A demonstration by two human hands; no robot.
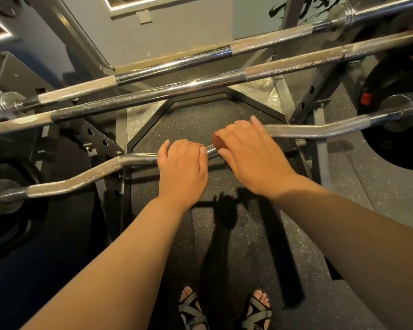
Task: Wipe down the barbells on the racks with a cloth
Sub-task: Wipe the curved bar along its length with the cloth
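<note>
A chrome curl bar with wavy bends lies across the rack just in front of me. My left hand is closed over its middle section. Just to the right, my right hand wraps a reddish-brown cloth around the same bar; only a small edge of the cloth shows under the fingers. Two straight barbells rest higher on the rack: one nearer and one farther back.
Black weight plates hang on the curl bar's right end and left end. Grey rack uprights stand on both sides. Speckled rubber flooring lies below, with my sandalled feet at the bottom.
</note>
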